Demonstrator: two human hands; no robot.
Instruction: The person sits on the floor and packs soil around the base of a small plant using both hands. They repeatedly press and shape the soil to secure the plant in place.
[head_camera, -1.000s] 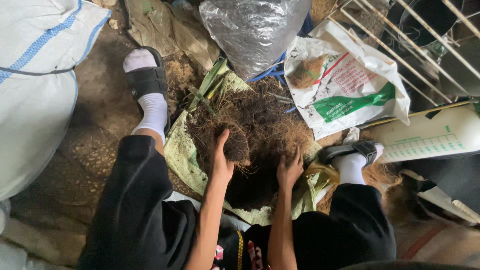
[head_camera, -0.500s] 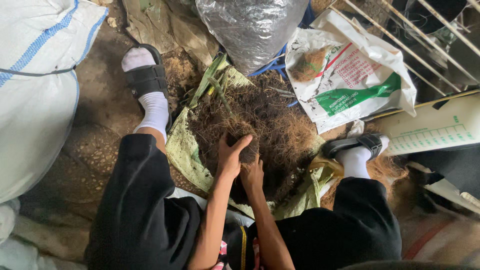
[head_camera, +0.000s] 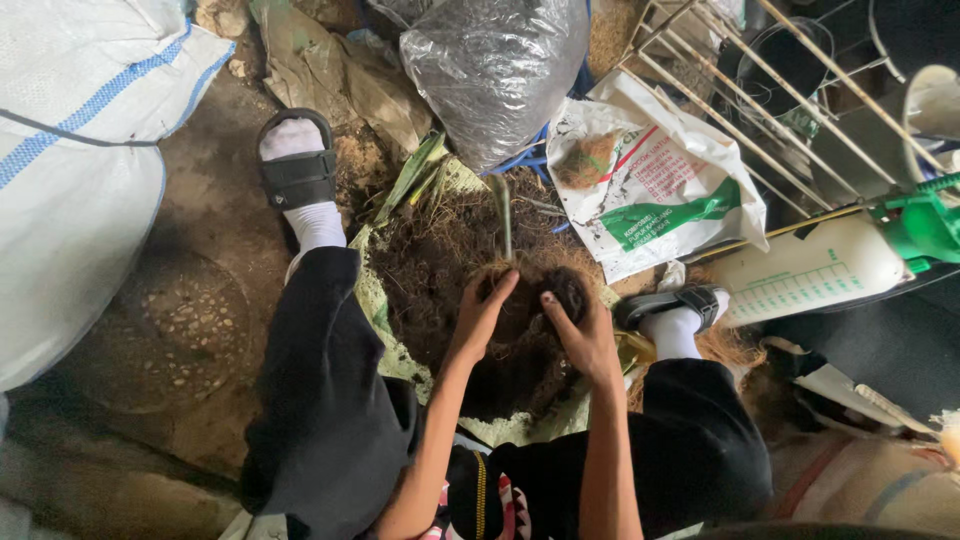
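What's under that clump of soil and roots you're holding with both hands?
Under the root clump, held by the left hand and right hand, lies a heap of dark fibrous soil on a pale green sheet. What the sheet covers is hidden.

At frame centre, the left hand and the right hand cup a dark, fibrous root clump from either side, fingers curled against it. The clump sits above a pile of brown fibrous soil spread on a pale green sheet. A grey plastic bag stands at upper centre. A white printed bag lies to its right. A large white sack fills the left edge. A white sprayer tank with a green fitting lies at right.
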